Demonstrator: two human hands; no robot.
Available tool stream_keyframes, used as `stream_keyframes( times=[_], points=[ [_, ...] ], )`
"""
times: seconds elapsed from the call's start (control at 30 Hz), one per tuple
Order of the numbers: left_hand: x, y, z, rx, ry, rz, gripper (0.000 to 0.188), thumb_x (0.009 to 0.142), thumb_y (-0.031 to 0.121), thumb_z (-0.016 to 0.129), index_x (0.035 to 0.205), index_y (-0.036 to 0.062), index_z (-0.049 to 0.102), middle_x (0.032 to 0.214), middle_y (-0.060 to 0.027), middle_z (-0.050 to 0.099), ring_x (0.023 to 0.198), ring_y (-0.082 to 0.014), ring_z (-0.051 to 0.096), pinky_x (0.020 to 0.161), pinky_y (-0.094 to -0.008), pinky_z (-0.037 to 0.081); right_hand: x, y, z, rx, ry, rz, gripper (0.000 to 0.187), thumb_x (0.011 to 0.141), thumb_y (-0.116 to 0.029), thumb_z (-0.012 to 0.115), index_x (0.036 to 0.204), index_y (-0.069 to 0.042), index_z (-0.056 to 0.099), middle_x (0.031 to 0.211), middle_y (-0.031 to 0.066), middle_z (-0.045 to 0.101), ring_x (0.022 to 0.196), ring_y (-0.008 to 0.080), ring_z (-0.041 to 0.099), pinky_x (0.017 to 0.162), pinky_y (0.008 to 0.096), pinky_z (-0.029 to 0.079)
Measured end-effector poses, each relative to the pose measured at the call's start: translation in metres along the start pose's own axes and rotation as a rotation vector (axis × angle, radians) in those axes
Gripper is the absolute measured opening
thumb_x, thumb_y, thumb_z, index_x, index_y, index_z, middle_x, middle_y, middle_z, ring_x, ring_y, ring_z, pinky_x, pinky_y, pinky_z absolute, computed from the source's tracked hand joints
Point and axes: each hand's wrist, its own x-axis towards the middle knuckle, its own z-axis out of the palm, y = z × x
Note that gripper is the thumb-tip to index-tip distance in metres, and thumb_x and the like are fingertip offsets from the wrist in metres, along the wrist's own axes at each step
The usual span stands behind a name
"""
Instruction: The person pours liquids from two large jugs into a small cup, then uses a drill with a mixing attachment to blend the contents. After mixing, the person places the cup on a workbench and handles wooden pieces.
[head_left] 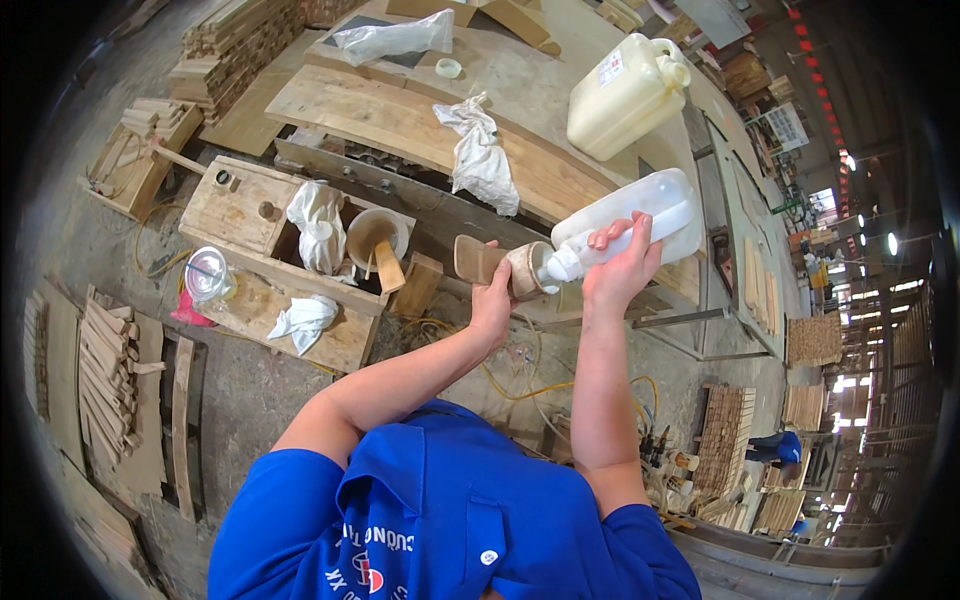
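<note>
My left hand (492, 312) is closed around a tan, crusted cup (524, 268). A flat brown piece, perhaps wood (478, 260), sticks out beside the cup; how the two are joined cannot be seen. My right hand (625, 265) grips a white plastic bottle (568, 263), tilted so that its capped end meets the cup's mouth. Whether anything flows from it is not visible. Right behind the bottle is a large translucent plastic container (630, 205) on the bench edge.
A wooden plank (400, 125) with a white rag (475, 150) lies across the workbench, near a cream jerrycan (625, 95). At left, a wooden box (240, 205) holds rags and a bucket (365, 228) with a wooden stick. Yellow hoses (520, 398) cross the floor. Another person (775, 448) is far right.
</note>
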Motion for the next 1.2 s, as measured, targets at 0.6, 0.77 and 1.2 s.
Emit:
stream_keyframes(
  times=[0.6,0.77,1.2],
  points=[
    [-0.003,0.000,0.023,0.054,0.067,0.090,0.049,0.095,0.027,0.044,0.138,0.0144,0.023,0.130,-0.0089,0.034,0.117,-0.0178,0.038,0.097,-0.0315,0.033,0.001,0.006,0.006,-0.006,0.035,-0.017,0.021,0.093,-0.023,0.048,0.096,-0.003,0.044,0.062,0.0030,0.044,0.050,0.0127,0.042,0.049,0.0274,0.036],
    [0.001,0.001,0.024,0.113,0.109,0.118,0.049,0.095,0.025,0.044,0.138,0.0136,0.022,0.130,-0.0089,0.034,0.116,-0.0180,0.038,0.098,-0.0313,0.032,-0.001,0.009,0.011,-0.008,0.041,-0.039,0.019,0.093,-0.020,0.048,0.094,-0.002,0.044,0.061,0.0031,0.044,0.050,0.0122,0.043,0.049,0.0266,0.037],
    [0.019,0.000,0.068,0.468,0.188,0.332,0.047,0.090,0.016,0.050,0.133,0.0103,0.030,0.120,-0.0150,0.032,0.111,-0.0280,0.042,0.096,-0.0372,0.034,0.049,-0.024,0.005,0.083,0.094,0.057,0.018,0.093,-0.022,0.047,0.095,-0.005,0.046,0.064,0.0019,0.044,0.052,0.0117,0.041,0.050,0.0278,0.036]
  ],
)
